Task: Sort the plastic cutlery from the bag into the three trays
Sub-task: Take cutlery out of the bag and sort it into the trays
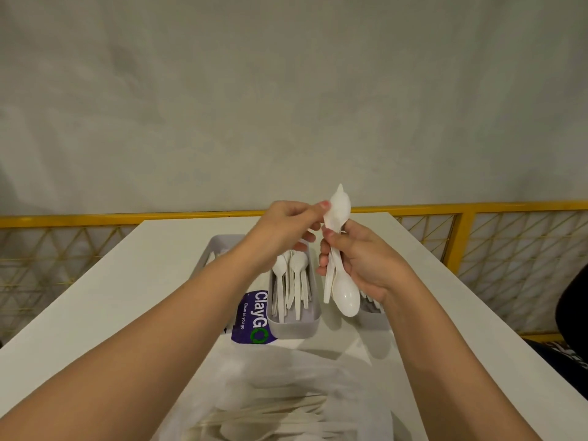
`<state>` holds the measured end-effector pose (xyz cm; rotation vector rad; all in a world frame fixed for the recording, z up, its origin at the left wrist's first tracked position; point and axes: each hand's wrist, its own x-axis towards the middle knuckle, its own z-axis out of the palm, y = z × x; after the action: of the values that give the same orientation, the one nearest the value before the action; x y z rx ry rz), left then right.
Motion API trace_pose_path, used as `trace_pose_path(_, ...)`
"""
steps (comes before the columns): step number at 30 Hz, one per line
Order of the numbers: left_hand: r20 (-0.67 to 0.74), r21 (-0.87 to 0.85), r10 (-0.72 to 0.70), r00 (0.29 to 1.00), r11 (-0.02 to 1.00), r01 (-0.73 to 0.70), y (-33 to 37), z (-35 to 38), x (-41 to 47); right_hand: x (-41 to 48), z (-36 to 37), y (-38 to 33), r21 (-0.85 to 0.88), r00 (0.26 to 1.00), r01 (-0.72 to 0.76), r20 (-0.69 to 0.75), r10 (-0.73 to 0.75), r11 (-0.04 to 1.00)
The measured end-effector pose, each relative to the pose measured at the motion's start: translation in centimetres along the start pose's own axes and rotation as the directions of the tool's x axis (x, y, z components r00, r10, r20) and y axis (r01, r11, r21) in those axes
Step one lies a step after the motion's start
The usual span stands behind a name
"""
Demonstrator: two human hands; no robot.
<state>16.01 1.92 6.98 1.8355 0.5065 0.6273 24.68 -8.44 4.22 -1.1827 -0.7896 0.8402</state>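
My right hand [362,259] grips a bundle of white plastic cutlery [342,249] upright above the trays; one spoon bowl [346,296] hangs below the fist. My left hand [286,224] pinches the top of that bundle at a spoon bowl [340,203]. Under the hands stand grey trays: the middle tray [292,326] holds several white spoons [291,281], the left tray [219,246] is mostly hidden by my left forearm, and the right tray [370,315] is mostly hidden by my right hand. The clear plastic bag [286,402] with more cutlery lies nearest me.
A purple ClayGo sign [253,316] lies on the white table [111,300] between the left and middle trays. A yellow railing with mesh [509,237] runs behind and to the right of the table. Something dark [572,313] shows at the right edge.
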Motion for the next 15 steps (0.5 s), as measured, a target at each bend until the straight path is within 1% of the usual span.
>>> trace_pose_path(1,0.014,0.013,0.010,1.000,1.000,-0.010,0.2,0.4,-0.2,0.0,0.1,0.0,-0.010,1.000,0.008,0.009,-0.008,1.000)
trace_pose_path(4,-0.021,-0.009,0.028,0.999,1.000,-0.029,0.0,0.5,-0.2,-0.2,0.1,-0.2,-0.022,1.000,0.010,0.009,-0.009,1.000)
trace_pose_path(7,-0.049,-0.146,-0.004,0.999,0.989,-0.003,0.1,0.0,-0.1,-0.4,-0.1,-0.1,-0.058,1.000,-0.010,0.019,0.011,0.998)
trace_pose_path(10,-0.120,-0.320,-0.038,0.992,0.948,-0.002,0.6,-0.8,0.0,-0.5,-0.3,-0.3,-0.147,0.999,-0.018,0.040,0.024,0.989)
trace_pose_path(13,-0.187,-0.399,-0.050,0.981,0.916,-0.029,1.0,-1.4,0.1,-0.8,-0.4,-0.7,-0.188,1.000,-0.006,0.028,0.011,0.982)
trace_pose_path(15,-0.215,-0.417,-0.061,0.975,0.908,-0.036,0.9,-1.6,0.2,-0.9,-0.4,-0.9,-0.201,1.000,0.002,0.011,0.000,0.980)
